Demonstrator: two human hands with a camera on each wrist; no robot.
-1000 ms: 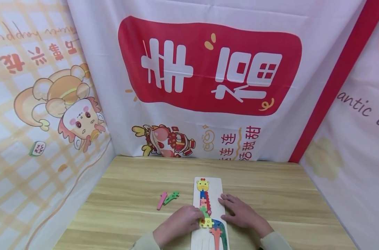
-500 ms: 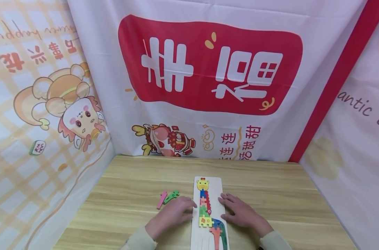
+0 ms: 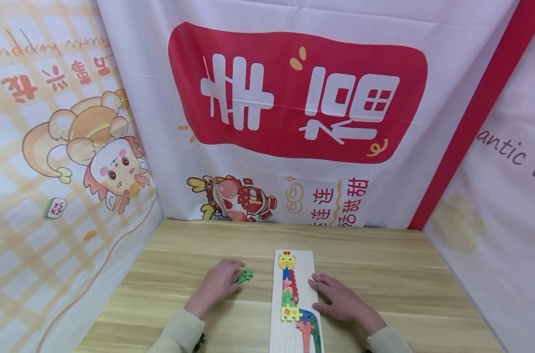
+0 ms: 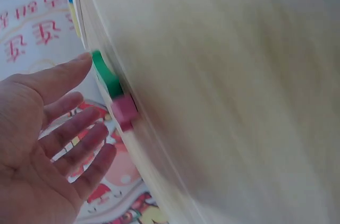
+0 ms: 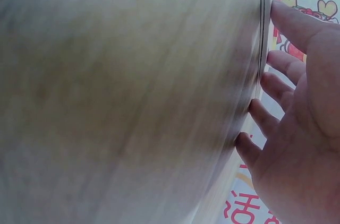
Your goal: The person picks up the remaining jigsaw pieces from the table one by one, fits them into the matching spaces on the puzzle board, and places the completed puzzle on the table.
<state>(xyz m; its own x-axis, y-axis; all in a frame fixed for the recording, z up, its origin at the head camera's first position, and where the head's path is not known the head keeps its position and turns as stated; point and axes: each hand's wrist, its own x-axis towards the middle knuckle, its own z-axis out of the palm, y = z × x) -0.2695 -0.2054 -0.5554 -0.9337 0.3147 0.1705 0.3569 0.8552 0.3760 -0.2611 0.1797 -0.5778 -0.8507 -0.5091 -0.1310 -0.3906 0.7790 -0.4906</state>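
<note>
My left hand (image 3: 217, 284) hovers with spread, nearly straight fingers over two loose puzzle pieces on the left of the table. The green piece (image 3: 245, 276) shows beside its fingers; the pink piece (image 4: 125, 111) is hidden under the hand in the head view but shows in the left wrist view. A pale wooden giraffe puzzle board (image 3: 308, 274) lies in the middle, its yellow head (image 3: 287, 260), neck and body pieces set in, with bare outlines near the bottom. My right hand (image 3: 340, 300) rests at the board's right edge, fingers extended, fingertips touching it.
The wooden tabletop (image 3: 382, 264) carries the board and loose pieces. Behind it hangs a white cloth (image 3: 382, 196) with red printing, and patterned cloths (image 3: 73, 245) close in both sides.
My left hand has left the board and moved left to the loose pieces, where it now covers the pink one. The green neck piece stays set in the board. My right hand has not moved.
</note>
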